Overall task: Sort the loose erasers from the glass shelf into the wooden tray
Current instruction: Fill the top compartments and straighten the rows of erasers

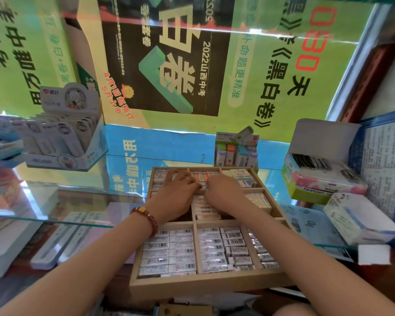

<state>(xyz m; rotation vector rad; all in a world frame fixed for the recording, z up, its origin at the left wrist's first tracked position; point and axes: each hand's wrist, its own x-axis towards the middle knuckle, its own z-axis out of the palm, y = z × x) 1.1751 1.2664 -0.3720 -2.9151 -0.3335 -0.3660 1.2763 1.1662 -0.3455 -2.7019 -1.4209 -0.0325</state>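
A wooden tray (201, 284) divided into compartments fills the lower centre of the frame. It rests on a glass shelf (55, 221), and its near edge seems to jut out past the glass. Wrapped erasers (169, 254) lie packed in neat rows in almost every compartment. No loose eraser is plainly visible out on the glass.

Risks from here, as a judgement: the rows are tight, so forcing another eraser in could buckle a row or push pieces over a divider into the wrong compartment. Leaning on the near edge might tip the overhanging tray. A stray elbow could knock the display boxes (322, 179) stacked at the right of the frame.

Both forearms reach up from the bottom corners and meet over the upper middle of the tray. The left hand (176, 192), with a ring (186, 178) on one finger and a bead bracelet (144, 218) at the wrist, lies palm down. Its fingers are straight and spread across erasers in the upper left compartment; its grip is open and holds nothing. The right hand (224, 190), just beside it, has knuckles raised and fingers curled down toward the middle compartments. Its fingertips are hidden, so whether that grip has hold of an eraser cannot be told.
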